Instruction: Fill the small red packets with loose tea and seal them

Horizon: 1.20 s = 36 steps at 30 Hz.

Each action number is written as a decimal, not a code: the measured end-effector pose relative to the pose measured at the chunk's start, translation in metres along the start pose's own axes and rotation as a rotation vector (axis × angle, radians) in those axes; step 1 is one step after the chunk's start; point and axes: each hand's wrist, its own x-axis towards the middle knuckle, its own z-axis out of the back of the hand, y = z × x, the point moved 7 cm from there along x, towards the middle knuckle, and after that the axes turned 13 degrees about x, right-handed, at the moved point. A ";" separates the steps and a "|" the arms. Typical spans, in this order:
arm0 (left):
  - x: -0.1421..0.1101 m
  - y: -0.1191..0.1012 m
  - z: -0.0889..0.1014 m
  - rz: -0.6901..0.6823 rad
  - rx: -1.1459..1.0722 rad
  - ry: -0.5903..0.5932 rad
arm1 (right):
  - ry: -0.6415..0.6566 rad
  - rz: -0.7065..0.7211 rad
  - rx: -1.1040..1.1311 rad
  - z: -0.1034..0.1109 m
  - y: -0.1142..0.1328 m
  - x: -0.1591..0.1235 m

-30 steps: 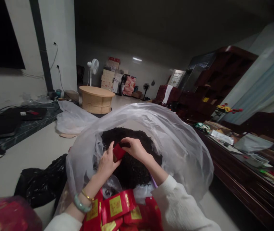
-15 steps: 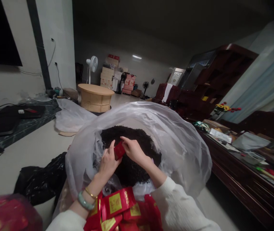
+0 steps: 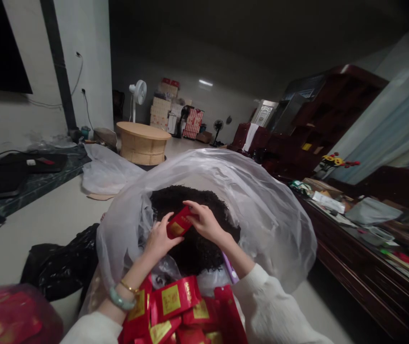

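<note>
A small red packet (image 3: pixel 179 223) with a gold panel is held between my two hands, above a heap of dark, loose, leaf-like material (image 3: pixel 197 253). My left hand (image 3: pixel 159 240) grips its lower left end, closed around the edge. At the upper right end, the fingers of my right hand (image 3: pixel 204 220) pinch the packet. The dark heap lies inside a large clear plastic bag (image 3: pixel 272 215) with its mouth spread wide. Nearest me are several similar red packets (image 3: pixel 171 302) in a pile. Part of a purple handle-like thing (image 3: pixel 229 268) shows beside my right wrist.
To the left on the floor lie a black plastic bag (image 3: pixel 62 263) and a bag of red packets (image 3: pixel 14 315). A long dark wooden table (image 3: pixel 351 248) covered with clutter runs along the right. Farther off stand a round wooden table (image 3: pixel 143 145) and a white fan (image 3: pixel 138 93).
The red packet has turned so that its gold panel faces me more. Both hands have shifted slightly around it, and the purple thing by my right wrist shows more.
</note>
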 end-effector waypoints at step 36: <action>-0.017 -0.005 -0.033 0.283 -0.846 0.421 | -0.062 -0.178 0.529 0.032 -0.033 0.010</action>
